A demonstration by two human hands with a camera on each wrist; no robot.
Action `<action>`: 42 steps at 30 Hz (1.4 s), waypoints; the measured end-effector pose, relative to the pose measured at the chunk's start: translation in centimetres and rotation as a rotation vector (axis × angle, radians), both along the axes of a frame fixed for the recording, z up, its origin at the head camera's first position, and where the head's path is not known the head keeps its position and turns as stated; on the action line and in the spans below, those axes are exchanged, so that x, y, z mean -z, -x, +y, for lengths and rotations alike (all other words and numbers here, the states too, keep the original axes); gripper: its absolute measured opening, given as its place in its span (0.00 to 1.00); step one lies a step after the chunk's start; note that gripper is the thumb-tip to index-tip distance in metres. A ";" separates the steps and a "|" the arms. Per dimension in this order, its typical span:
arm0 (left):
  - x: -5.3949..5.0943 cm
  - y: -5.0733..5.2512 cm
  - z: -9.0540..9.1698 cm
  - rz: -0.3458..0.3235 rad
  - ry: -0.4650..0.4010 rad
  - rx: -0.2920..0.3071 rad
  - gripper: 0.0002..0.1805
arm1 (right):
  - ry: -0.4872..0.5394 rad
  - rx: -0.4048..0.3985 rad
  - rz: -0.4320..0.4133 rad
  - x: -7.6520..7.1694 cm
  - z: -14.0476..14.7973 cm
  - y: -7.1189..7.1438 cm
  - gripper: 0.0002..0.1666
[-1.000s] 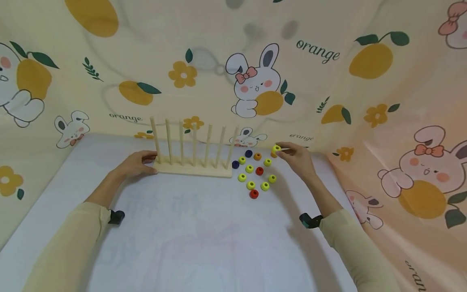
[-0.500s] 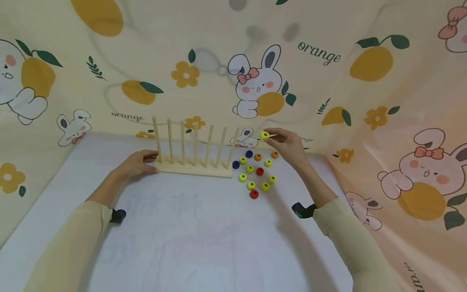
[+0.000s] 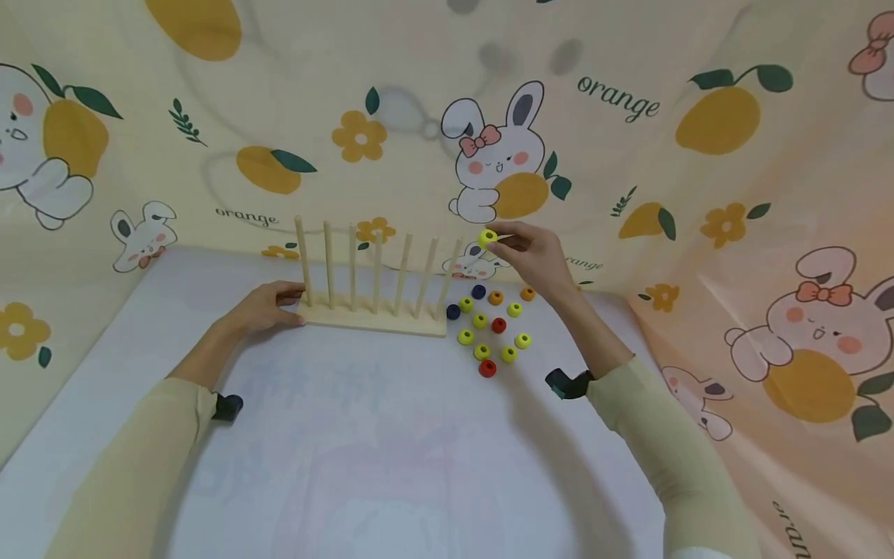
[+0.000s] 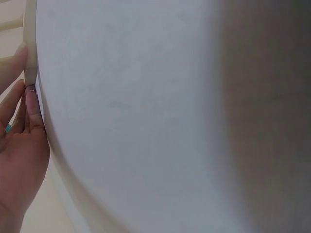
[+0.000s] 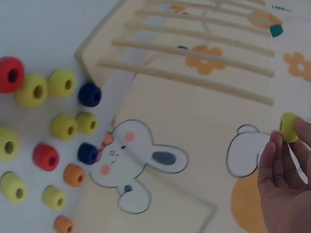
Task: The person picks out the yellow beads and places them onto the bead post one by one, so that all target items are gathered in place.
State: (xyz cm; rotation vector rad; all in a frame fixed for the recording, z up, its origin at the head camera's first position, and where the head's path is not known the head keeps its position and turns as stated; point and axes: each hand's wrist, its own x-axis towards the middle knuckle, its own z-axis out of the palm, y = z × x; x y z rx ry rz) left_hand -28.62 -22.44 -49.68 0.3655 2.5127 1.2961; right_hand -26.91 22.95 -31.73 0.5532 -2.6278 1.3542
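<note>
A pale wooden rack with several upright pegs stands near the back of the white table. My left hand grips the left end of its base between thumb and fingers; the left wrist view shows that hand at the base's end. My right hand pinches a yellow bead in the air, just right of the rightmost peg's top. In the right wrist view the yellow bead is between thumb and fingertips, apart from the pegs. Every peg is bare.
Loose beads lie right of the rack: several yellow ones, red ones, orange ones and dark blue ones. A printed cloth with rabbits and oranges hangs behind the white table.
My right hand has lifted the yellow bead from above the loose beads and carried it up and left toward the rightmost peg. My left hand has kept its place at the rack.
</note>
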 end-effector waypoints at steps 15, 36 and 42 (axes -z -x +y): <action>0.0 -0.1 -0.1 0.005 -0.010 -0.002 0.41 | 0.025 -0.131 0.048 -2.1 -4.9 1.2 0.19; -0.1 -0.2 0.1 0.015 -0.002 -0.008 0.41 | 0.073 -0.303 0.111 -3.1 -11.7 1.8 0.17; -0.2 -0.2 0.3 0.016 0.004 -0.012 0.41 | 0.068 -0.315 0.104 -3.0 -13.2 2.1 0.17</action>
